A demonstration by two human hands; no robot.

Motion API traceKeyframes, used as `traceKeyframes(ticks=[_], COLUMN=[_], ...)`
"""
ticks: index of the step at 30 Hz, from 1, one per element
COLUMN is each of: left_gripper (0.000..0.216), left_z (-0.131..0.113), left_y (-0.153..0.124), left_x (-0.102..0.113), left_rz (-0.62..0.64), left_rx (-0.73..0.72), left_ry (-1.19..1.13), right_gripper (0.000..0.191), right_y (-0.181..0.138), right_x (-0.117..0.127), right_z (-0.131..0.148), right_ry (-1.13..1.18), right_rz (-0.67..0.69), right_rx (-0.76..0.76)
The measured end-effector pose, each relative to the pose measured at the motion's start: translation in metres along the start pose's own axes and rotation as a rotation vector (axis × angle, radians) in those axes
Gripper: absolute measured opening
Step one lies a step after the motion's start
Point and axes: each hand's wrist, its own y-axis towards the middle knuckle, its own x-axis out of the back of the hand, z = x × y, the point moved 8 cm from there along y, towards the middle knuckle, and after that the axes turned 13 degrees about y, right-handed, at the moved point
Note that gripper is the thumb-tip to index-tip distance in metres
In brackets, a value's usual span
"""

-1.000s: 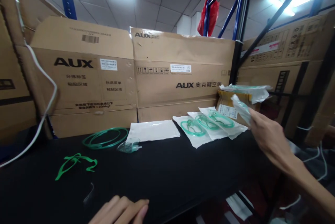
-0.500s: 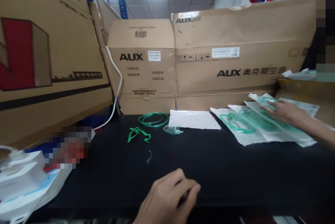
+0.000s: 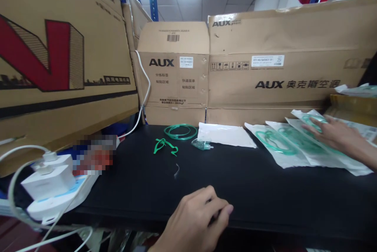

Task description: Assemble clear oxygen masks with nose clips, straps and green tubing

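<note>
My left hand (image 3: 198,216) rests at the near edge of the black tabletop, its fingers loosely curled and nothing visible in them. At the right, my right hand (image 3: 335,134) lies with extended fingers on the topmost clear-and-white pouch (image 3: 306,117), which has green tubing inside. Beneath and beside it several similar pouches overlap, the leftmost pouch (image 3: 271,142) showing coiled green tube. Further left are a white pouch (image 3: 225,135), a clear green-tinted mask (image 3: 202,144), a coil of green tubing (image 3: 180,137), a bright green strap (image 3: 165,146) and a small clear strip (image 3: 176,170).
Cardboard panels (image 3: 173,87) wall off the back, and a large box (image 3: 106,47) stands left. A white power strip (image 3: 55,201) with plugs and cables occupies the near left. An open carton (image 3: 353,104) with another pouch on it stands far right.
The camera view has turned left, so the scene sits further right. My right hand stays on the top pouch, and my left hand keeps its curled pose.
</note>
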Motion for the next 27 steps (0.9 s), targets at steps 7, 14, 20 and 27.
traceKeyframes(ticks=[7, 14, 20, 27], left_gripper=[0.024, 0.025, 0.022, 0.018], left_z=[0.002, -0.001, 0.028, 0.103], left_y=[0.001, -0.001, -0.006, -0.013], left_x=[0.001, -0.003, 0.025, 0.048], left_rz=[0.003, 0.002, -0.106, 0.003], left_rx=[0.006, -0.035, 0.160, 0.583], left_ry=[-0.011, 0.023, 0.059, 0.407], right_gripper=[0.047, 0.043, 0.044, 0.040], right_y=[-0.015, -0.043, -0.046, -0.076], right_x=[-0.059, -0.155, -0.169, -0.121], right_z=[0.178, 0.331, 0.353, 0.324], right_ry=[0.055, 0.168, 0.220, 0.364], right_rz=[0.274, 0.495, 0.493, 0.478], right_rx=[0.304, 0.650, 0.685, 0.530])
